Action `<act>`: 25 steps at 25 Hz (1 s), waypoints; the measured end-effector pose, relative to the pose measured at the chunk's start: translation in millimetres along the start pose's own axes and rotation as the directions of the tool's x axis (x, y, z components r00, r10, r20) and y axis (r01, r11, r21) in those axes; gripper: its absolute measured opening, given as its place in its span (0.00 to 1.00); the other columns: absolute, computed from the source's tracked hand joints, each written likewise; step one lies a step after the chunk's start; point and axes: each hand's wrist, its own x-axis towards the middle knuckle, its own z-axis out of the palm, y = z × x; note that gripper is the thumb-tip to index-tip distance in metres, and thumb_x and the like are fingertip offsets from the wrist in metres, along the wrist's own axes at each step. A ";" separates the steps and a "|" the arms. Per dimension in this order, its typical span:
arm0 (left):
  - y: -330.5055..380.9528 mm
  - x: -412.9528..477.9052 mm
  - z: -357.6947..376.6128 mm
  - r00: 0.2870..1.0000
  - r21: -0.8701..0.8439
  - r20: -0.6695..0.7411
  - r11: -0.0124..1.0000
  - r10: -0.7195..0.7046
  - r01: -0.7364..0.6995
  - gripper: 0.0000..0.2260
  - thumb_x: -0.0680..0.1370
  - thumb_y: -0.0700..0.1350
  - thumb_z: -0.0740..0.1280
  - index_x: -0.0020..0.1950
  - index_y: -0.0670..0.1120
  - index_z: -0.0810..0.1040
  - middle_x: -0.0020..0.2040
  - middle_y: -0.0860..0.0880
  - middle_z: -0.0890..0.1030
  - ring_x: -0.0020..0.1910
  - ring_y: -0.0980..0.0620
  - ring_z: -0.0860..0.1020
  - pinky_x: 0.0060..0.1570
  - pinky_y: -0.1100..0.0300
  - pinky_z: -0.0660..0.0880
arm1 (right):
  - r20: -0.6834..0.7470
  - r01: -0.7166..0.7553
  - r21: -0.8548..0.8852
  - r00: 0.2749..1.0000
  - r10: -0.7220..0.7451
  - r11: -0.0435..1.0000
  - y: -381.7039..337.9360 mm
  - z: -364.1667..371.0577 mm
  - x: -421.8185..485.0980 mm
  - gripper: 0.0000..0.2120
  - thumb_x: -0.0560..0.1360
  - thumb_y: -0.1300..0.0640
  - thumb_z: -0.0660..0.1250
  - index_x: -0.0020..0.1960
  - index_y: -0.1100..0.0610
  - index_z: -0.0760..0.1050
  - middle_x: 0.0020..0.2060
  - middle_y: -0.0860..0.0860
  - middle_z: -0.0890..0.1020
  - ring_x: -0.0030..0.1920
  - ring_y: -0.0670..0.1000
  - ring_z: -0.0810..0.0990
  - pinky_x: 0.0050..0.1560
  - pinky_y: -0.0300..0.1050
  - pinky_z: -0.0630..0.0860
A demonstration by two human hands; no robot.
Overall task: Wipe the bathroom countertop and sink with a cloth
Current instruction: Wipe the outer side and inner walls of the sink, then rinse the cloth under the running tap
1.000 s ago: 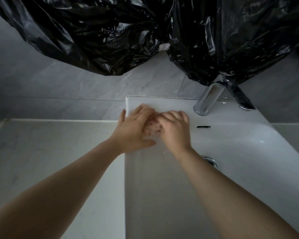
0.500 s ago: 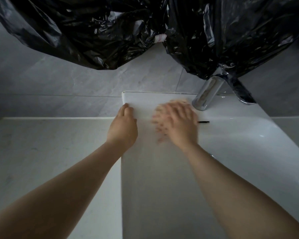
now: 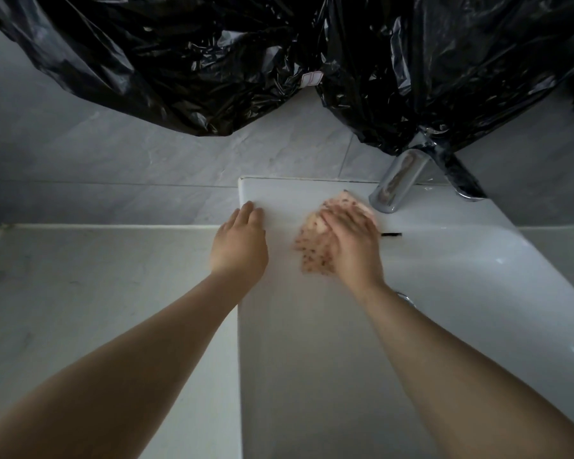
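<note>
A white rectangular sink (image 3: pixel 312 342) stands on a pale countertop (image 3: pixel 96 293). A pink speckled cloth (image 3: pixel 315 246) lies flat on the sink's back ledge, blurred by motion. My right hand (image 3: pixel 353 241) presses on the cloth with its fingers stretched out, just left of the chrome tap (image 3: pixel 398 183). At the sink's back left corner my left hand (image 3: pixel 241 241) rests on the rim, fingers lying over the edge, holding nothing.
Black plastic bags (image 3: pixel 279 61) hang against the grey tiled wall above the sink and cover the top of the tap. An overflow slot (image 3: pixel 391 234) sits right of my right hand. The drain (image 3: pixel 408 298) peeks out beside my right forearm.
My hands have parted. The left one moved left to the sink's corner rim. The right one slid the cloth right toward the tap, and the cloth now spreads out from under it.
</note>
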 end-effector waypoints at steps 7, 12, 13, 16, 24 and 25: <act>9.7 -17.9 -1.6 0.984 0.303 0.153 0.943 0.092 -0.135 0.29 0.77 0.35 0.53 0.76 0.41 0.46 0.77 0.45 0.46 0.76 0.46 0.42 0.73 0.50 0.45 | 0.163 -0.490 0.201 0.870 0.465 0.848 -1.1 -63.4 -32.9 0.18 0.77 0.65 0.60 0.65 0.54 0.73 0.55 0.57 0.80 0.54 0.58 0.78 0.52 0.44 0.73; 35.2 -37.2 -6.5 0.948 0.268 0.257 0.929 0.187 -0.256 0.19 0.79 0.43 0.55 0.71 0.50 0.65 0.73 0.47 0.63 0.74 0.48 0.55 0.72 0.54 0.50 | 0.149 -0.658 0.316 0.746 0.650 0.683 8.1 -112.7 -51.4 0.07 0.76 0.59 0.64 0.54 0.55 0.74 0.45 0.51 0.78 0.44 0.51 0.75 0.44 0.39 0.68; 47.2 -36.7 -9.5 0.953 0.150 0.244 0.964 0.179 -0.220 0.17 0.79 0.43 0.56 0.67 0.51 0.70 0.69 0.48 0.70 0.70 0.48 0.64 0.67 0.57 0.58 | 0.148 -0.683 0.364 0.714 0.685 0.633 13.0 -120.5 -49.4 0.05 0.76 0.58 0.64 0.52 0.54 0.74 0.44 0.50 0.77 0.44 0.50 0.75 0.44 0.40 0.68; 101.7 -29.9 -26.2 0.969 -0.455 0.245 0.887 0.035 0.083 0.12 0.77 0.37 0.57 0.49 0.47 0.79 0.51 0.44 0.80 0.47 0.47 0.78 0.43 0.62 0.71 | 0.193 -0.713 0.484 0.652 0.733 0.507 32.0 -137.9 -40.7 0.03 0.76 0.57 0.63 0.49 0.53 0.73 0.44 0.50 0.77 0.40 0.48 0.75 0.40 0.41 0.70; 210.4 13.6 -67.0 0.933 -0.934 0.348 0.055 -0.087 0.353 0.15 0.82 0.50 0.55 0.43 0.43 0.73 0.38 0.46 0.78 0.35 0.51 0.77 0.33 0.62 0.73 | 0.393 -0.694 0.628 0.674 0.626 0.353 65.1 -139.9 -23.8 0.04 0.72 0.56 0.66 0.40 0.49 0.73 0.47 0.55 0.82 0.47 0.57 0.82 0.49 0.59 0.80; 216.4 16.7 -66.7 0.938 -0.938 0.322 0.093 -0.127 0.334 0.15 0.82 0.50 0.55 0.41 0.42 0.73 0.37 0.46 0.77 0.34 0.52 0.77 0.30 0.63 0.74 | 0.410 -0.690 0.634 0.682 0.605 0.348 66.5 -140.3 -24.9 0.04 0.72 0.56 0.66 0.40 0.48 0.73 0.47 0.55 0.82 0.48 0.57 0.82 0.49 0.59 0.80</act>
